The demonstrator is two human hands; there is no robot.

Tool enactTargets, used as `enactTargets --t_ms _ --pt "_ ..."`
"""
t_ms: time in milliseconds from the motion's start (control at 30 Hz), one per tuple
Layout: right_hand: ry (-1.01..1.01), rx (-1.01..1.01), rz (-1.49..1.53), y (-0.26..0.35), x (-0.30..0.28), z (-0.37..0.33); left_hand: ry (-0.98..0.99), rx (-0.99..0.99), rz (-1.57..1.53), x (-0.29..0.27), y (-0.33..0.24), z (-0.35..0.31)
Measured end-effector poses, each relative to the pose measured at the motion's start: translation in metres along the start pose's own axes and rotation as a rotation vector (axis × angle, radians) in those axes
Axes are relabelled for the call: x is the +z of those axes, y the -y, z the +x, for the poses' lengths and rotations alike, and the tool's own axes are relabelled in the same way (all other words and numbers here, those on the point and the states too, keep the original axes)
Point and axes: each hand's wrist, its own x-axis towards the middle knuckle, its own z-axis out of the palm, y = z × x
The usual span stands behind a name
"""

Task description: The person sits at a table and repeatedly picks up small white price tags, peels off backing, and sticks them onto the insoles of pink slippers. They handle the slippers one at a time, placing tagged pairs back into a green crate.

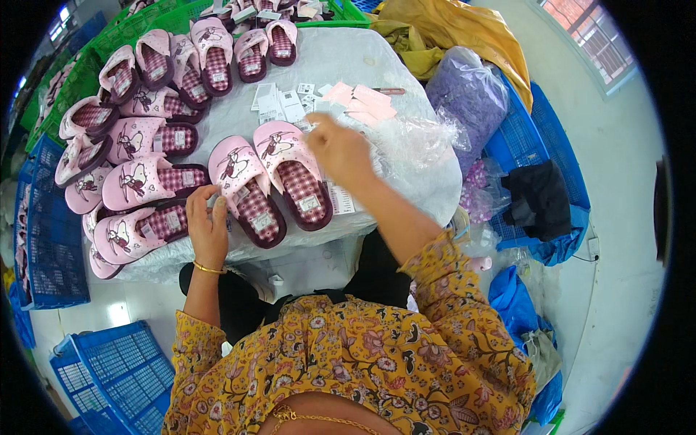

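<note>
Two pink slippers with dark plaid insoles, a left slipper [235, 170] and a right slipper [283, 148], lie side by side in front of me. My left hand [208, 228] is curled beside the left slipper's edge, with a small greyish bit showing at its fingertips that I cannot make out. Over the toe of the right slipper, my right hand [339, 148] is raised with its fingers closed; whatever it grips is hidden. White printed tags [279, 104] and pale pink cards [368, 103] lie just beyond it. Part of a printed sheet [342, 199] shows under the right slipper.
Several more pink slippers [134, 181] are piled along the left side of the covered table [326, 54]. Clear plastic bags [424, 141] lie at the right. Around the table stand a green crate [109, 43], blue crates [54, 239] and a purple filled bag [467, 98].
</note>
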Motion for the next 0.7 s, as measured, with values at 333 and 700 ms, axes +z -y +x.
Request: enactTargets --t_ms 333,700 --pt "0.256 0.301 -0.613 -0.198 -0.041 0.130 -0.001 -0.045 0.120 -0.015 -0.003 -0.013" --pt "0.273 0.271 -0.429 -0.236 -0.048 0.148 0.024 -0.013 0.180 -0.019 -0.004 -0.018"
